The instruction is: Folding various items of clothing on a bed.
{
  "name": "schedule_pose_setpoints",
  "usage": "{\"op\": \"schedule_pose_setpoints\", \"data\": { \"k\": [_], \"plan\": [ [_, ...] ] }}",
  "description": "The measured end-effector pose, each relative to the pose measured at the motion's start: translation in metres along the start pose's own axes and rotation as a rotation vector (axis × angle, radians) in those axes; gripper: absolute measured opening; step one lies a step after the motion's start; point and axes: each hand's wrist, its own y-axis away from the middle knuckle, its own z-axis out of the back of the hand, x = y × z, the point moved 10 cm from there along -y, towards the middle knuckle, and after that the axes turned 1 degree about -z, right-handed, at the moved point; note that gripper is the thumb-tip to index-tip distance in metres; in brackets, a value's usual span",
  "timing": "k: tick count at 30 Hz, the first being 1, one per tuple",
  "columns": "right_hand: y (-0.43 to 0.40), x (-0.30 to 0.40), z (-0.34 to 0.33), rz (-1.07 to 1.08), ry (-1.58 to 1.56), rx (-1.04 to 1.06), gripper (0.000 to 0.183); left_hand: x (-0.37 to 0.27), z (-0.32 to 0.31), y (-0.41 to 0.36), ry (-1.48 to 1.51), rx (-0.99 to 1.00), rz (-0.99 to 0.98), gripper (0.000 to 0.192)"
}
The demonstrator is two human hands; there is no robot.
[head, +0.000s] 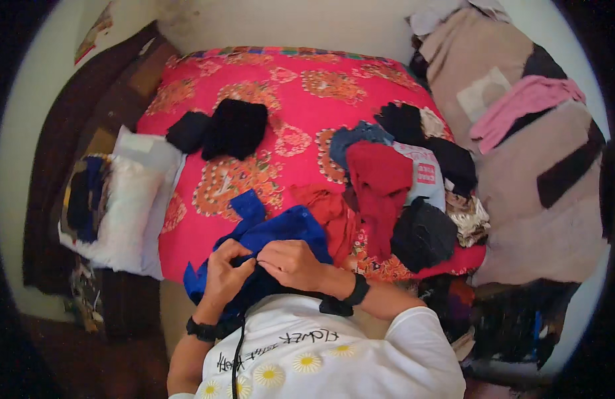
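A blue garment point(287, 227) with a small button lies bunched at the bed's near edge and hangs down in front of me. My left hand point(228, 272) pinches its fabric between thumb and fingers. Close beside it, my right hand point(290, 264) grips the same cloth, the fingertips of both hands nearly meeting. What exactly lies between the fingertips is too small to tell. Right of the blue garment are a rumpled orange-red cloth point(332, 214) and a dark red garment point(380, 169). Both wrists wear black bands.
The bed has a pink floral bedspread point(297, 99). Two black folded garments point(237, 128) lie at left. A dark grey bundle point(424, 234), blue denim point(357, 139) and other clothes are heaped at right. Packed clear bags point(133, 189) sit at left; beige covers with a pink cloth point(527, 107) flank the right.
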Motion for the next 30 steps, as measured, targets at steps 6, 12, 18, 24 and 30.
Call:
{"op": "schedule_pose_setpoints", "data": {
  "k": [6,12,18,24,30],
  "plan": [
    [0.008,-0.023,0.0,-0.22,-0.079,-0.129,0.007,-0.03,-0.007,-0.001,-0.164,0.019,-0.142,0.012],
    [0.013,-0.034,-0.009,-0.351,-0.097,-0.177,0.007,-0.032,-0.008,0.001,-0.172,0.038,-0.139,0.016],
    [0.015,-0.046,-0.018,-0.435,-0.063,-0.198,0.007,-0.05,-0.013,0.01,-0.323,-0.018,-0.261,0.022],
    [0.015,-0.056,-0.032,-0.519,-0.324,-0.142,0.004,-0.028,-0.001,0.012,-0.396,-0.105,-0.262,0.027],
    [0.019,-0.057,-0.035,-0.501,-0.423,-0.102,0.008,-0.028,-0.005,0.012,-0.35,-0.082,-0.226,0.021]
  ]
}}
